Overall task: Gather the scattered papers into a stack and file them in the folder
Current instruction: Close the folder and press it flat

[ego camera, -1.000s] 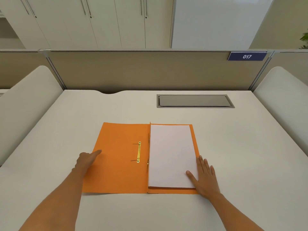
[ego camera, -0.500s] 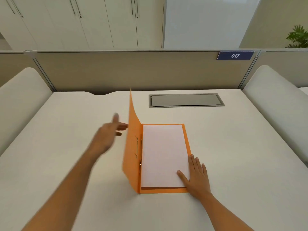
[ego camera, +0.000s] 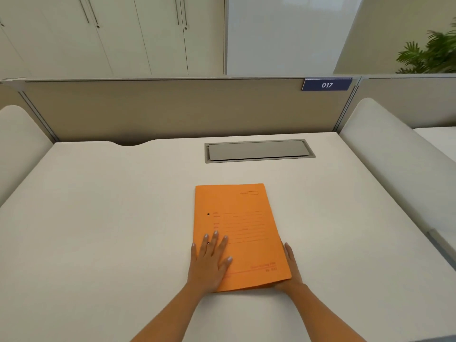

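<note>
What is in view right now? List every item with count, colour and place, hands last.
folder: one, orange, closed, flat on the desk near its front middle
desk: one, off-white, fills the foreground
cable hatch: one, grey, set in the desk behind the folder
partition: one, beige, along the desk's far edge
number sign: one, blue, reads 017, upper right of the partition
plant: one, green, far right
cabinets: several doors, white, behind the partition
left hand: flat on the folder's near left corner
right hand: at the folder's near right edge
</note>
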Motion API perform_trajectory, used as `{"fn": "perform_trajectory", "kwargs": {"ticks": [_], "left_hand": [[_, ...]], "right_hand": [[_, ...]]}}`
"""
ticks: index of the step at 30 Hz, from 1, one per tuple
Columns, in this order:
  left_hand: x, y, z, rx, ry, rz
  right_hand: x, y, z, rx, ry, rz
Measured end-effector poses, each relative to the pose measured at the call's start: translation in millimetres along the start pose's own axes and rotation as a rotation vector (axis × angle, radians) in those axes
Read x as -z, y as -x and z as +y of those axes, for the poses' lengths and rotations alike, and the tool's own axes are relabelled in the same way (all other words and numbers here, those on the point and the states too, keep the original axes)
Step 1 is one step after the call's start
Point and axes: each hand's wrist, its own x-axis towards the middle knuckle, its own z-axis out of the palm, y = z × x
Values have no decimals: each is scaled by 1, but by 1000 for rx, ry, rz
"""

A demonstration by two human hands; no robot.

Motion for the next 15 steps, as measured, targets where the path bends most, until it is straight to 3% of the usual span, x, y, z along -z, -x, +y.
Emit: {"fn": "perform_trajectory", "kwargs": {"ticks": [2, 4, 7, 9, 11, 13, 15], "left_hand": [[-5, 1, -3, 13, -54, 13], [-10, 0, -6, 34, -78, -8], [-16, -2, -7, 7, -115, 89], [-18, -4, -7, 4, -122, 124], [-20, -3, -8, 1, -117, 120], [-23, -3, -8, -2, -114, 120], [-23, -3, -7, 1, -113, 115]], "right_hand": [[19, 6, -14, -90, -355, -23], [33, 11, -15, -166, -594, 275], [42, 8, -12, -219, -447, 628], [42, 3, -17, -49, -242, 547], [29, 0, -20, 103, 37, 324], [9, 2, -14, 149, 241, 159], [-6, 8, -6, 124, 328, 111]]}}
